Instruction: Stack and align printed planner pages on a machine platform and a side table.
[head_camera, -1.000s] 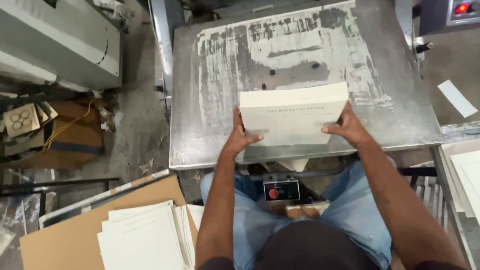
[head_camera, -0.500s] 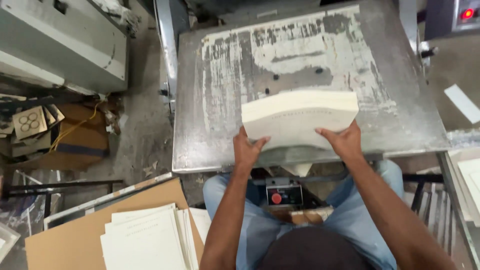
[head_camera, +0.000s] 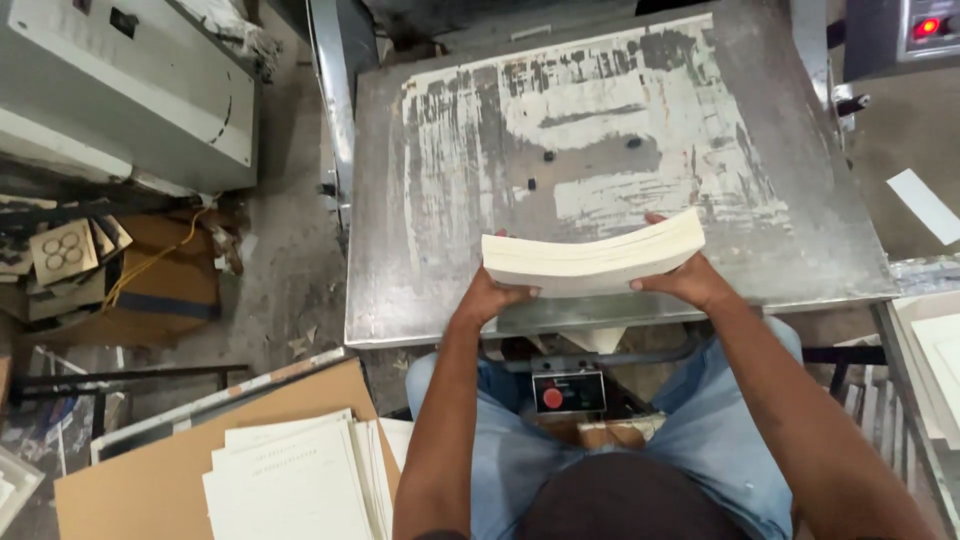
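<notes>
Lifted since the earlier frame: the paper stack (head_camera: 592, 258), then lying flat with its top face showing, now shows its long edge, raised over the near part of the worn metal table (head_camera: 420, 200). It sags in the middle. Left hand (head_camera: 492, 296) grips the stack's left end, fingers wrapped under and thumb on the near edge; right hand (head_camera: 690, 283) clamps the right end likewise. Likely trouble: loose sheets fanning or sliding out of the bowed middle (no support there). A dropped stack could hit the red button box (head_camera: 568, 392) below the table edge. Printed sheets (head_camera: 290, 480) lie lower left on cardboard (head_camera: 150, 480).
</notes>
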